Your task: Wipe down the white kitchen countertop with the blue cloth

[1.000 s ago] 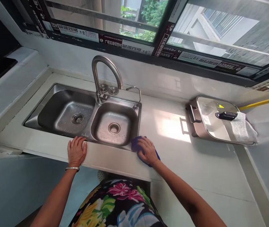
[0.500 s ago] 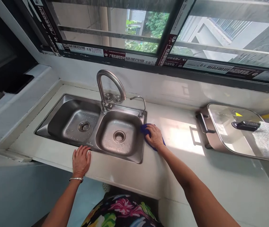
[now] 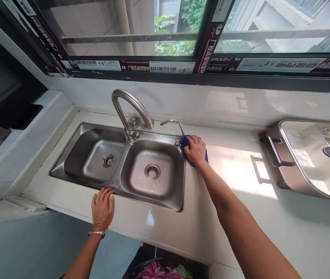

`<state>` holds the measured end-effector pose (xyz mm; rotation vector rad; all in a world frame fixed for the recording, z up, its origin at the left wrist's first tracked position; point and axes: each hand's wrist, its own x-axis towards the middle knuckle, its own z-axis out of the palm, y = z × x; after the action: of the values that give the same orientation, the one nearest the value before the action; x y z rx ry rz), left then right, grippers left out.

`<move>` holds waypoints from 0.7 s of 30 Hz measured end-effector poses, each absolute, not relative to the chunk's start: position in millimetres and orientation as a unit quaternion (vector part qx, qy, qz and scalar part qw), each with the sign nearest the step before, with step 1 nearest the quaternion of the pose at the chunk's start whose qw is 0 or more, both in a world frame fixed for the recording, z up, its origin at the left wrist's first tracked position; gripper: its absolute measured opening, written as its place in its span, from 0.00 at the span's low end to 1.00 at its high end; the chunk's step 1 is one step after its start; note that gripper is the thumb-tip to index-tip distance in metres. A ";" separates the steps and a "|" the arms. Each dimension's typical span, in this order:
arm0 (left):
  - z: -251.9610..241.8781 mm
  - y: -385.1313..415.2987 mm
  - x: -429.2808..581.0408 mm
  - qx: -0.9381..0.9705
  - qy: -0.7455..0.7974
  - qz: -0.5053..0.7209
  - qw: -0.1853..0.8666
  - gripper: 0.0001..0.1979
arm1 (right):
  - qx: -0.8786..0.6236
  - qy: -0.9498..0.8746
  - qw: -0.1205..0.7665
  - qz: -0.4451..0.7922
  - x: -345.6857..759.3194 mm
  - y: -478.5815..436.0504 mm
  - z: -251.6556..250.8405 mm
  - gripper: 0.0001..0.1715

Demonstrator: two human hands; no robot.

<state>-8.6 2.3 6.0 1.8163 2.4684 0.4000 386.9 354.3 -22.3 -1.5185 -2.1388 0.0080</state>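
Note:
My right hand (image 3: pixel 196 150) presses a bunched dark blue cloth (image 3: pixel 185 144) onto the white countertop, just beyond the back right corner of the steel double-bowl sink (image 3: pixel 153 200). The hand covers most of the cloth. Close to its fingertips, at that corner, stands a thin curved small tap (image 3: pixel 180 124). My left hand (image 3: pixel 103 207), with a bangle at the wrist, lies flat on the counter along the sink's front edge and holds nothing. Both bowls show drops of water around their drains.
A tall arched faucet (image 3: pixel 134 101) rises behind the divider between the bowls. On the right sits a rectangular electric cooker (image 3: pixel 295 162) with a glass lid and dark handle. A windowed wall (image 3: pixel 165 93) bounds the back; a ledge (image 3: pixel 34 124) runs along the left.
My right hand and the blue cloth have moved back along the sink's right side, toward the small tap. My left hand stays at the front edge. The camera view has shifted.

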 end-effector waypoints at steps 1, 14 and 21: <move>6.0 2.1 -8.8 0.586 0.799 0.130 0.025 0.19 | -0.567 -0.779 0.267 0.001 383.2 359.2 -23.6 0.28; 13.4 4.5 -2.5 0.571 0.808 0.137 0.040 0.19 | -0.528 -0.820 0.222 0.011 383.3 310.0 -17.8 0.26; 9.5 3.5 -2.6 0.580 0.798 0.162 0.028 0.19 | -0.459 -0.873 0.161 0.030 391.1 220.0 -3.4 0.19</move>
<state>-2.6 3.5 9.5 1.7907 2.4638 0.4997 391.1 220.0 -3.4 -1.3110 -2.4928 0.0856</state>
